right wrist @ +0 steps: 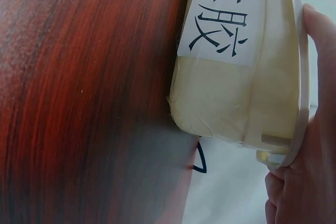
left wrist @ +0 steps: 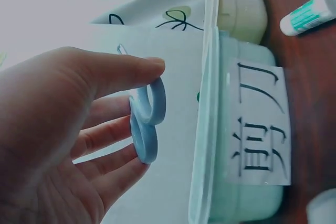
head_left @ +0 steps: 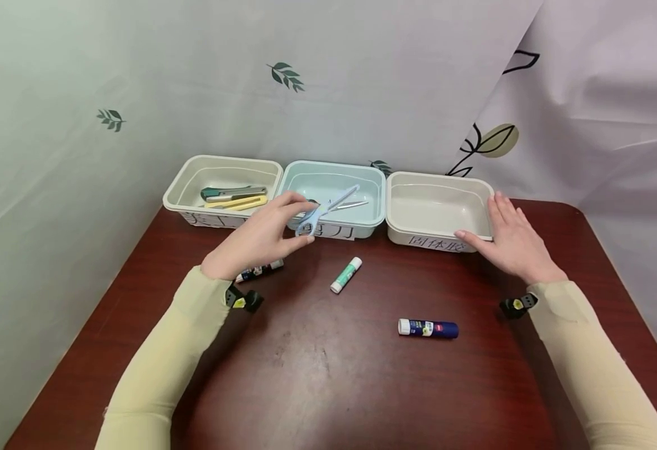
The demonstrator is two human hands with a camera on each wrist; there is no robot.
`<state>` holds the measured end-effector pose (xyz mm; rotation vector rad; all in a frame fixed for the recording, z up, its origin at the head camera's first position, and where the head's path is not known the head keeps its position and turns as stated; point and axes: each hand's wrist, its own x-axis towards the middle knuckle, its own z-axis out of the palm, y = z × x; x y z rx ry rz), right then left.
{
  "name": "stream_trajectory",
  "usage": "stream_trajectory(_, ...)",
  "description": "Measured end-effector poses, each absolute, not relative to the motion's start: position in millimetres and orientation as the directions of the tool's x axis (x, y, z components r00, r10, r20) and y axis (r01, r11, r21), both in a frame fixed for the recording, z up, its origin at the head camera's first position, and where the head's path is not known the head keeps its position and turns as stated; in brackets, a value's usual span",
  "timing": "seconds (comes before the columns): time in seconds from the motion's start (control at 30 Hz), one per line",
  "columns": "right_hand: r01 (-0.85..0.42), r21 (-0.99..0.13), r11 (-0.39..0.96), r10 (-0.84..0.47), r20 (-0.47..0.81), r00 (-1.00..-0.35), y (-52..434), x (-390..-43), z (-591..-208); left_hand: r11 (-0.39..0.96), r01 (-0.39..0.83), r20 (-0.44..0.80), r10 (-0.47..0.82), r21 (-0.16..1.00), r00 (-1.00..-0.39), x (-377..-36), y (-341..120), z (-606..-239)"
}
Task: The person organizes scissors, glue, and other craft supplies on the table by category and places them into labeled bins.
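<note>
My left hand [head_left: 297, 220] pinches the handles of light blue scissors [head_left: 328, 209] between thumb and fingers. The blades point over the pale blue middle bin [head_left: 331, 167]. The left wrist view has the handle loops [left wrist: 149, 119] in my left hand [left wrist: 79, 124], just beside the blue bin's rim [left wrist: 210, 129]. My right hand [head_left: 508, 234] lies flat against the right front corner of the cream right bin [head_left: 441, 179], fingers straight and thumb along its front. A finger [right wrist: 320, 103] touches the cream bin's rim [right wrist: 302, 77] in the right wrist view.
A cream left bin [head_left: 221, 160] holds utility knives [head_left: 232, 197]. On the dark red table [head_left: 328, 375] lie a green-and-white glue stick [head_left: 346, 275], a blue glue stick [head_left: 428, 328] and a dark one [head_left: 259, 271] under my left wrist. Curtains hang behind the bins.
</note>
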<state>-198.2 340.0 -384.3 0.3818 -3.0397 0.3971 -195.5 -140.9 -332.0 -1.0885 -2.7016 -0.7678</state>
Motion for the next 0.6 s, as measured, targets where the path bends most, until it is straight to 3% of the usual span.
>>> stream_trajectory(0.27,-0.242,-0.250,0.938,-0.228,0.086,-0.970,340,-196,-382,0.654,0.645,0.235,0.607,0.395,-0.759,-239,-125,-319)
stream_trajectory(0.6,-0.244,-0.250,0.937,-0.231,0.080,-0.970,339,-197,-384,0.762,0.563,0.073,0.573,0.321,-0.817,-282,-116,-329)
